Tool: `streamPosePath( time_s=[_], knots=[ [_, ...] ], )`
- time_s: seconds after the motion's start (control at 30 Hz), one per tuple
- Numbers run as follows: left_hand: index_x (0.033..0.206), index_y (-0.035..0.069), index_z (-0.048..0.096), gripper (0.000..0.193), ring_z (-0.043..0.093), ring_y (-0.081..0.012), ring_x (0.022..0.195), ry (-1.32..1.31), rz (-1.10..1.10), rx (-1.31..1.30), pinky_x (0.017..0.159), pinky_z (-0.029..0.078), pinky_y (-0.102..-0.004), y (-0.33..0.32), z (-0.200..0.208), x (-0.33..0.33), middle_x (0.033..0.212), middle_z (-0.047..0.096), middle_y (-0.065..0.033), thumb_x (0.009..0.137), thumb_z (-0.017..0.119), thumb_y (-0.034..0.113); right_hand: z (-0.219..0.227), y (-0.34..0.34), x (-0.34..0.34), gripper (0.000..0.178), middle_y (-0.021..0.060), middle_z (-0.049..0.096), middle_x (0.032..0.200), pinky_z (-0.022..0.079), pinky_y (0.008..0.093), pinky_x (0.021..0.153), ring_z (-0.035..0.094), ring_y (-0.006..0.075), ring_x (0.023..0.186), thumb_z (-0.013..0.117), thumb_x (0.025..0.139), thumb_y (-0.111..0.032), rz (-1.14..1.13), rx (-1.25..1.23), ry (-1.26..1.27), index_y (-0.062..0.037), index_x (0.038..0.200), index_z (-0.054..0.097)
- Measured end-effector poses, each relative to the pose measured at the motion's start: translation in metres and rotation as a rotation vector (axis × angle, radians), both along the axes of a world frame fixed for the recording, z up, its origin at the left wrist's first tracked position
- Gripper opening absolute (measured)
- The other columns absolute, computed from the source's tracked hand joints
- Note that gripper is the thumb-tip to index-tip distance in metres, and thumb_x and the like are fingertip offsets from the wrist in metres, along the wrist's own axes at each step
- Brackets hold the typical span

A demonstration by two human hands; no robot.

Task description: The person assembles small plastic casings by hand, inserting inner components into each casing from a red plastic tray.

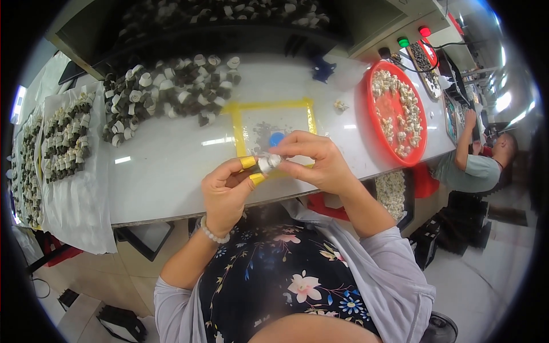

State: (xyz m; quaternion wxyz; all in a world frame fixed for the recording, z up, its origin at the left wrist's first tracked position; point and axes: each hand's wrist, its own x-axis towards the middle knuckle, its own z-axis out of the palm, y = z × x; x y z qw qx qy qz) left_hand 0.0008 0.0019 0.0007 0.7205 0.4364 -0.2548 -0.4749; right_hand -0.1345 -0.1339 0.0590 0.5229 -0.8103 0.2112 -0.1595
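Note:
Over the front of the white table (189, 166), my two hands meet at one small white part (270, 163) with a greyish, dark end. My left hand (227, 186), with yellow tape around the thumb and a fingertip, pinches it from the left. From the other side, my right hand (320, 163) has its thumb and fingers closed at the part's pale end. Any separate small piece in those fingers is too small to make out. Just behind them is a round blue thing (277, 139), on a square (274, 104) bordered with yellow tape and strewn with dark specks.
Many dark-and-white parts (171, 86) lie heaped at the back left. Similar parts cover white sheets (74, 143) on the far left. A red oval tray (423, 137) of pale parts stands right, with one loose piece (340, 106) nearby. Another person (477, 166) works farther right.

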Motion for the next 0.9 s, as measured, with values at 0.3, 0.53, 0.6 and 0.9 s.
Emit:
streamPosePath(
  time_s=[0.3,0.53,0.6,0.9],
  knots=[
    [0.098,-0.008,0.061,0.025,0.061,-0.0180,0.090,-0.220,0.044,-0.006,0.081,0.050,-0.0273,0.000,-0.004,-0.003,0.101,0.061,-0.0140,0.075,0.054,-0.015,-0.003,0.003,-0.001,0.027,0.0098,0.061,0.085,0.045,0.0259,0.066,0.058,0.0186,0.075,0.066,0.072,0.001,0.038,-0.035,-0.014,-0.0011,0.099,0.066],
    [0.096,-0.008,0.061,0.023,0.061,-0.0169,0.087,-0.308,0.010,0.059,0.079,0.050,-0.0264,-0.001,-0.002,-0.001,0.098,0.061,-0.0132,0.074,0.057,-0.014,-0.009,0.003,-0.004,0.025,0.0106,0.062,0.085,0.045,0.0259,0.066,0.058,0.0193,0.075,0.066,0.073,0.000,0.020,-0.065,-0.035,-0.0006,0.097,0.066],
    [0.096,-0.008,0.060,0.023,0.061,-0.0170,0.087,-0.260,-0.002,0.074,0.080,0.050,-0.0265,0.000,-0.003,-0.002,0.099,0.061,-0.0130,0.074,0.057,-0.013,-0.013,0.003,-0.006,0.024,0.0114,0.062,0.087,0.045,0.0264,0.068,0.058,0.0198,0.077,0.064,0.075,-0.001,0.038,-0.017,0.024,-0.0005,0.099,0.065],
    [0.101,-0.008,0.056,0.029,0.060,-0.0169,0.090,-0.148,-0.007,0.031,0.080,0.050,-0.0268,-0.005,0.009,-0.011,0.102,0.057,-0.0121,0.072,0.062,-0.012,-0.008,0.006,-0.018,0.024,0.0055,0.061,0.093,0.043,0.0232,0.075,0.055,0.0114,0.086,0.063,0.080,-0.003,-0.084,0.528,-0.005,0.0008,0.103,0.063]
  ],
)
